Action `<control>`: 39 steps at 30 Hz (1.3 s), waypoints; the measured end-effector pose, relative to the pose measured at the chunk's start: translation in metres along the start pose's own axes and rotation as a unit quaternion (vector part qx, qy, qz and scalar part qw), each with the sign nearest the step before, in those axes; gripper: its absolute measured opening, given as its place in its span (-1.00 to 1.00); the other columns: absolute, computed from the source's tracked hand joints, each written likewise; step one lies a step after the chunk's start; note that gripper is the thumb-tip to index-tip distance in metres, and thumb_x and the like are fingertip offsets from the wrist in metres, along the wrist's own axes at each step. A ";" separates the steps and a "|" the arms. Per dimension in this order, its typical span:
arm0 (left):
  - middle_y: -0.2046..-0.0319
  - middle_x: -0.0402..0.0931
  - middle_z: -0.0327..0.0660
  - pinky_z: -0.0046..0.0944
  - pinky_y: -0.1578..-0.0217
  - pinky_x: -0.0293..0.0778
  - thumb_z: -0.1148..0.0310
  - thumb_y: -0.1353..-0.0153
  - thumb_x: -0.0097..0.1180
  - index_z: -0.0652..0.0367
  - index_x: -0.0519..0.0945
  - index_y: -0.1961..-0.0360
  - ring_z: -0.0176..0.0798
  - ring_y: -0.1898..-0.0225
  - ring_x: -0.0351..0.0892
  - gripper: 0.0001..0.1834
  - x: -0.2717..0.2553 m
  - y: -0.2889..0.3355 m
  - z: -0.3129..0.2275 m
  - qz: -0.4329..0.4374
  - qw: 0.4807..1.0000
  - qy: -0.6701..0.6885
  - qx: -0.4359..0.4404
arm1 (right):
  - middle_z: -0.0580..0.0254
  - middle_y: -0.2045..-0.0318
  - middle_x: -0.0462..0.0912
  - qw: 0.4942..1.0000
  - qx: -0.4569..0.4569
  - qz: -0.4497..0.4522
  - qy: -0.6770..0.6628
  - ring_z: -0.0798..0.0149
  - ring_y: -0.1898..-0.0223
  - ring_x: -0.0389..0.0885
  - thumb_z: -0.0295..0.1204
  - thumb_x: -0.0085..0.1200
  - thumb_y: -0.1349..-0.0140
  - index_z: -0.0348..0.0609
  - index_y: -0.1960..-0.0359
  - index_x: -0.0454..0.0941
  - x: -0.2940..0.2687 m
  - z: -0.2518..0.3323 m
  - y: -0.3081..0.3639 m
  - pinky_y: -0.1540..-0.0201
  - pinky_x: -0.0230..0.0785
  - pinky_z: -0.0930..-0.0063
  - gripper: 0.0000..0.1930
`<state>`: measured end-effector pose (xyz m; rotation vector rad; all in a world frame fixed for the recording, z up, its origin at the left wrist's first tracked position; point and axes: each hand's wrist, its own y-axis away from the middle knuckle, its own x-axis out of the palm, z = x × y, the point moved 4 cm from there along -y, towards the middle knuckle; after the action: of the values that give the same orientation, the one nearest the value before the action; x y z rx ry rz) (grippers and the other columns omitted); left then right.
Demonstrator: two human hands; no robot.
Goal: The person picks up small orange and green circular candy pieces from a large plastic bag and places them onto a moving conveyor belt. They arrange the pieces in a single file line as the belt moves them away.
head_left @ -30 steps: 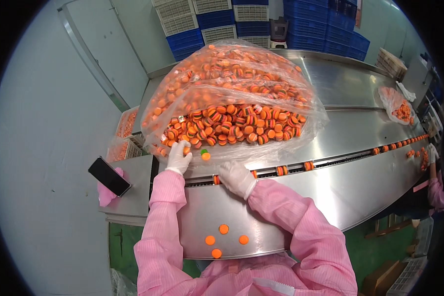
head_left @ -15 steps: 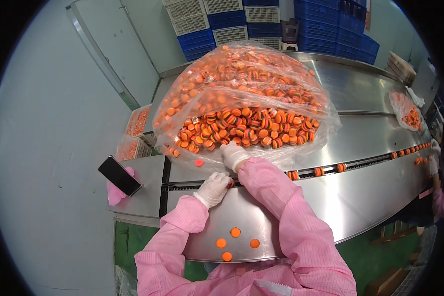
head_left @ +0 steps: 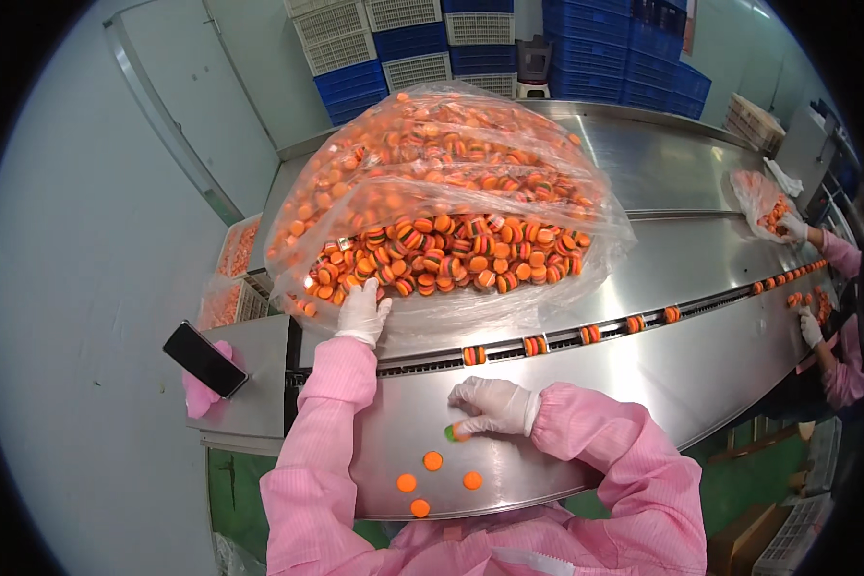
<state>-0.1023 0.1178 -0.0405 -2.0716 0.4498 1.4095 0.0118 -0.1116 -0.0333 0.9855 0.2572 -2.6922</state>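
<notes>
A clear plastic bag point(head_left: 538, 307) lies with its mouth toward me, spilling a heap of striped round candies point(head_left: 470, 254) in orange, red and dark layers. My left hand point(head_left: 361, 315), in a white glove, reaches into the front left of that heap; its fingertips touch the candies and the thumb stands apart. Over the steel table, my gloved right hand point(head_left: 497, 404) pinches a small green-and-orange candy piece point(head_left: 453, 433). Several flat orange discs point(head_left: 433, 461) lie on the steel just in front of me.
A narrow conveyor channel point(head_left: 413, 367) crosses the table, carrying spaced striped candies point(head_left: 535, 346) to the right. A phone point(head_left: 204, 359) rests on pink cloth at left. Far right, a co-worker's gloved hands point(head_left: 810, 328) work beside a smaller bag point(head_left: 756, 200). Crates point(head_left: 586, 77) are stacked behind.
My left hand has gone from the channel up to the candy heap. My right hand has left the heap and come down near the discs with a piece. More candies show along the channel.
</notes>
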 end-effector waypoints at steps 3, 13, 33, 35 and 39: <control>0.32 0.45 0.05 -0.01 0.32 0.45 0.11 -0.10 0.07 0.12 0.28 0.08 0.12 0.29 0.51 -0.55 0.004 -0.005 -0.004 0.004 0.998 -0.024 -0.063 | -0.05 0.26 0.44 0.973 0.022 -0.166 0.158 -0.05 0.21 0.43 -0.36 0.10 -0.01 -0.18 0.18 0.40 -0.041 -0.014 -0.010 0.16 0.31 0.22 -0.68; 0.25 0.46 0.11 0.04 0.23 0.39 0.10 -0.10 0.04 0.00 0.27 0.00 0.18 0.23 0.49 -0.53 0.017 -0.016 0.001 -0.005 0.985 0.022 -0.172 | 0.18 0.34 0.42 0.835 0.070 -0.188 0.512 0.16 0.22 0.42 -0.38 -0.05 -0.04 -0.05 0.35 0.47 -0.082 -0.088 -0.080 0.24 0.32 0.26 -0.86; 0.34 0.48 -0.02 -0.05 0.22 0.38 0.29 0.05 0.08 0.11 0.38 0.21 0.06 0.23 0.48 -0.66 0.021 -0.016 0.009 0.017 0.989 0.052 -0.141 | -0.11 0.25 0.44 0.947 0.070 -0.251 0.189 -0.07 0.16 0.44 -0.48 -0.01 -0.06 -0.11 0.02 0.38 -0.077 -0.074 -0.044 0.12 0.33 0.22 -0.62; 0.35 0.44 -0.06 -0.09 0.23 0.37 0.36 0.09 0.11 0.13 0.38 0.27 0.03 0.24 0.46 -0.69 0.016 -0.003 0.011 -0.017 0.993 0.081 -0.084 | -0.10 0.28 0.44 0.951 0.145 -0.187 0.197 -0.08 0.18 0.44 -0.45 -0.01 -0.07 -0.12 0.05 0.39 -0.072 -0.080 -0.056 0.14 0.33 0.21 -0.65; 0.35 0.35 -0.09 -0.12 0.22 0.35 0.52 0.12 0.12 0.17 0.37 0.36 0.01 0.25 0.39 -0.75 -0.019 0.039 -0.014 -0.092 0.982 0.144 0.076 | -0.06 0.35 0.42 0.953 0.079 -0.221 0.190 -0.07 0.23 0.44 -0.41 -0.01 -0.08 -0.08 0.12 0.41 -0.066 -0.092 -0.061 0.20 0.34 0.18 -0.71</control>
<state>-0.1224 0.0779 -0.0300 -2.1367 0.4536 0.9437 0.0976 -0.0183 -0.0551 1.6744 0.3793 -2.9221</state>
